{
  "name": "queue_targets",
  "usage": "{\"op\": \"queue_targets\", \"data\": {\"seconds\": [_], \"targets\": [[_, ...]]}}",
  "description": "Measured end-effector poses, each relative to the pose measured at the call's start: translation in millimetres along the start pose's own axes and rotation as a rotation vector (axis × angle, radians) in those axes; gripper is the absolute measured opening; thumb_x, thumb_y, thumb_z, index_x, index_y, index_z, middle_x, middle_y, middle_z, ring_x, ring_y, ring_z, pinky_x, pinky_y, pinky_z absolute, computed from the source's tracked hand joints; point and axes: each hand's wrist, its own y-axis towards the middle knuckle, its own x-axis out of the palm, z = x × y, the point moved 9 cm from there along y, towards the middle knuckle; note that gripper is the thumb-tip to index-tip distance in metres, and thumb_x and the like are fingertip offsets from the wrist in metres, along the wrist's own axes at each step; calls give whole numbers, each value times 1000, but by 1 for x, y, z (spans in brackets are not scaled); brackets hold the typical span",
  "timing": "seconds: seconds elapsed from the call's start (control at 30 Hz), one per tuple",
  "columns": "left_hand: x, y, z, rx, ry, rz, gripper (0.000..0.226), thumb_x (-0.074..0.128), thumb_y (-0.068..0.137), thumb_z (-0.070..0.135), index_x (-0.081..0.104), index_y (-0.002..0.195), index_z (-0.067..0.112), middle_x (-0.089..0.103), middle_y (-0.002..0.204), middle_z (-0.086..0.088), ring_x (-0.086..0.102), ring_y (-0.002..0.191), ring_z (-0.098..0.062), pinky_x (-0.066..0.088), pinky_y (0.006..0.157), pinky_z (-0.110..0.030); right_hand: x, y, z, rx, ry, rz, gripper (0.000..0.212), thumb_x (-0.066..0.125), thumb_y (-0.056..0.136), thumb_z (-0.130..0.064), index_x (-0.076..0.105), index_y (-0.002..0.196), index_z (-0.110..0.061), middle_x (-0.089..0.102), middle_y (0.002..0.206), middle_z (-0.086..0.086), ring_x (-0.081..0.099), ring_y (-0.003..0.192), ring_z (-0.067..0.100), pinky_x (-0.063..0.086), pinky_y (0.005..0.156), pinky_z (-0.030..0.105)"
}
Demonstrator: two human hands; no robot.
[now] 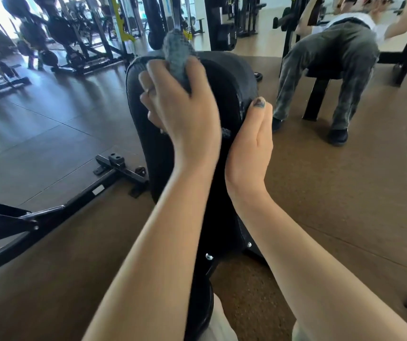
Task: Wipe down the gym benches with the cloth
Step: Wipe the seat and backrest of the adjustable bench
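Two bare forearms come up from the bottom edge, so that's what sits closest. Left hand (182, 104) has its fingers (148, 77) curled round a grey cloth (179, 52), bunched up and pressed against the top of the black padded bench (227, 75), with a wad of it poking up above the knuckles. Right hand (251, 141) is flat along the pad's right edge, fingers straight and together, thumb with a dark chipped nail touching the side of the pad, not gripping anything as far as I can see. The pad runs away from the camera, tilted upward, and its black metal frame (113, 173) stretches out over the floor to the left. Floor is brown rubbery matting (333, 193) on the right, and darker shiny tiles on the left. Further back on the right, another person (330, 60) in grey-green trousers lies on a second bench. Racks and machines (74, 33) stand far left, a bit blurry.
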Motion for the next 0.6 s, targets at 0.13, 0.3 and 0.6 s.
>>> {"op": "queue_targets", "data": {"seconds": [0.13,0.3,0.6], "targets": [[-10,34,-63,-253,-132,29,21,46,97,46,48,97,25,52,102,6,55,105,-24,47,92,-47,-1,-1,1,15,36,8,36,27,110,-39,49,90,-19,52,77,-14,50,72,3,42,73,20],[-39,37,-155,-568,33,99,61,34,96,61,44,140,20,50,144,-4,48,131,-28,36,112,-51,0,-3,0,6,42,25,32,26,113,-27,49,113,-4,34,109,-40,31,109,-14,33,91,18],[-16,-39,-88,-67,85,28,20,38,102,34,37,100,14,45,105,-4,39,97,-20,27,85,-32,-2,0,6,-66,16,90,32,24,108,-35,50,98,-18,54,71,-30,49,69,-12,41,71,9]]}}
